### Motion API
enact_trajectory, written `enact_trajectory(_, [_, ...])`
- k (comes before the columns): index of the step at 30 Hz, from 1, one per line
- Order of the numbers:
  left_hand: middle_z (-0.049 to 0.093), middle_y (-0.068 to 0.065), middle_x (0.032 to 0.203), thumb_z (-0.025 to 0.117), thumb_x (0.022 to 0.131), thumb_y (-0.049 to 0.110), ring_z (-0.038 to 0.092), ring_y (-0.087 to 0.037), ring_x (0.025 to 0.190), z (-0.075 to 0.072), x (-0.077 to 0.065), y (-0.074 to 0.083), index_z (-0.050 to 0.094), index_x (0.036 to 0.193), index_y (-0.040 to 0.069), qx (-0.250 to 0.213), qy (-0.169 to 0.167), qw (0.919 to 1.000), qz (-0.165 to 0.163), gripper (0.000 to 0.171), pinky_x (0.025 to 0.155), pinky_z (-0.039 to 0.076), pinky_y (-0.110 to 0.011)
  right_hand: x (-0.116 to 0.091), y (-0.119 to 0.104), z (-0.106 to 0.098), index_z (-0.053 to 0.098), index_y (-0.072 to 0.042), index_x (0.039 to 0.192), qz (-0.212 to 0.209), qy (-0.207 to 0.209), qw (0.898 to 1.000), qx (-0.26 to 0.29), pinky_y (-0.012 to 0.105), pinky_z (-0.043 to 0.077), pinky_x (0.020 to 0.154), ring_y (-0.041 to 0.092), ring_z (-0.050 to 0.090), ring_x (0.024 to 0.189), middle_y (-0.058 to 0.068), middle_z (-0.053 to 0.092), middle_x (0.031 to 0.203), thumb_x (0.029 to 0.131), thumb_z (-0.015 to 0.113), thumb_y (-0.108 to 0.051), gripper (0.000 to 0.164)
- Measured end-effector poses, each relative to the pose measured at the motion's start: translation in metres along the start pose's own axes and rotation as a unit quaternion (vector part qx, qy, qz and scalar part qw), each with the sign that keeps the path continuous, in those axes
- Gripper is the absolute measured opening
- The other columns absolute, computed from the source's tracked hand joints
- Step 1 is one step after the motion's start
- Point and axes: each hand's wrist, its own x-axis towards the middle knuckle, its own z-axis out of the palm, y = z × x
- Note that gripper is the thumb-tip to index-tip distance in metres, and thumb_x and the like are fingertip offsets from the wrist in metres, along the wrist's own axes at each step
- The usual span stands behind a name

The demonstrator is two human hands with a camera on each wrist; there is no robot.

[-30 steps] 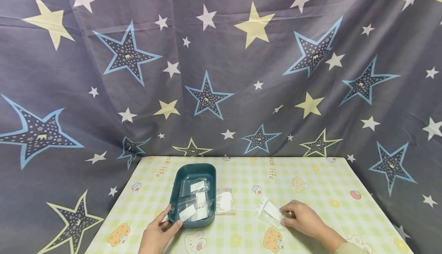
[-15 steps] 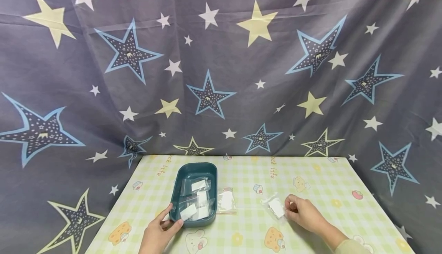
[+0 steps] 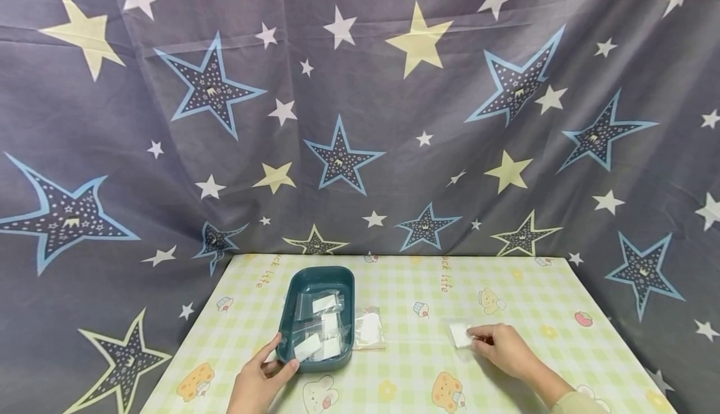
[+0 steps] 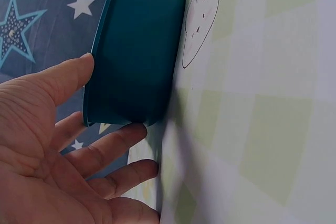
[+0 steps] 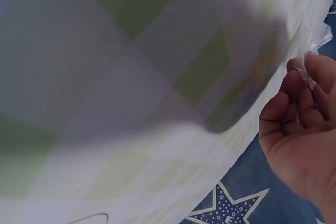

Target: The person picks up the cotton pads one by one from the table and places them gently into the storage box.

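A dark teal plastic box [image 3: 289,289] with rounded corners stands on the table's left half. Several clear zip bags [image 3: 323,303] with white pieces inside lie in it. My left hand [image 3: 260,378] holds the box's near left corner, thumb on the near side and index finger on the left side. In the left wrist view the thumb presses the rim and the other fingers spread below. Over the right part of the table, my right hand [image 3: 506,348] pinches a small clear zip bag [image 3: 460,335] with a white piece inside. The right wrist view shows its plastic between thumb and fingers.
Another clear bag with a white piece [image 3: 369,328] lies flat right beside the box. The table [image 3: 394,289] has a green checked cloth with cartoon prints. A dark curtain [image 3: 360,214] with stars hangs behind it and along both sides.
The bag in my right hand has moved slightly right and turned, and the fingers now reach further over it. The left hand and the box have stayed in place.
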Motion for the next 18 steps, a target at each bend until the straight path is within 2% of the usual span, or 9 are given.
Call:
enact_trajectory(7, [0.082, -0.022, 0.11, 0.087, 0.088, 0.051, 0.08, -0.038, 0.104, 0.0, 0.0, -0.001, 0.053, 0.159, 0.011, 0.002, 0.001, 1.0, 0.003, 0.089, 0.098, 0.06, -0.06, 0.006, 0.0, -0.009, 0.08, -0.001, 0.123, 0.019, 0.028, 0.999, 0.001, 0.021, 0.044, 0.058, -0.001, 0.049, 0.066, -0.005, 0.076, 0.087, 0.098, 0.077, -0.011, 0.027])
enact_trajectory(10, [0.082, -0.022, 0.11, 0.086, 0.088, 0.052, 0.08, -0.039, 0.104, 0.0, 0.0, -0.002, 0.052, 0.159, 0.011, 0.004, -0.003, 1.0, 0.005, 0.089, 0.096, 0.061, -0.059, 0.008, 0.0, -0.012, 0.08, -0.002, 0.123, 0.031, 0.037, 0.999, 0.0, 0.021, 0.043, 0.058, 0.001, 0.049, 0.067, -0.005, 0.075, 0.086, 0.098, 0.076, -0.011, 0.027])
enact_trajectory(18, [0.081, -0.023, 0.112, 0.086, 0.088, 0.053, 0.079, -0.041, 0.106, 0.0, 0.002, -0.005, 0.052, 0.16, 0.011, 0.001, -0.008, 1.0, 0.005, 0.09, 0.096, 0.061, -0.06, 0.012, 0.002, -0.016, 0.08, -0.003, 0.123, 0.032, 0.07, 0.997, -0.018, 0.022, 0.044, 0.061, 0.001, 0.049, 0.07, 0.003, 0.082, 0.1, 0.097, 0.077, -0.011, 0.027])
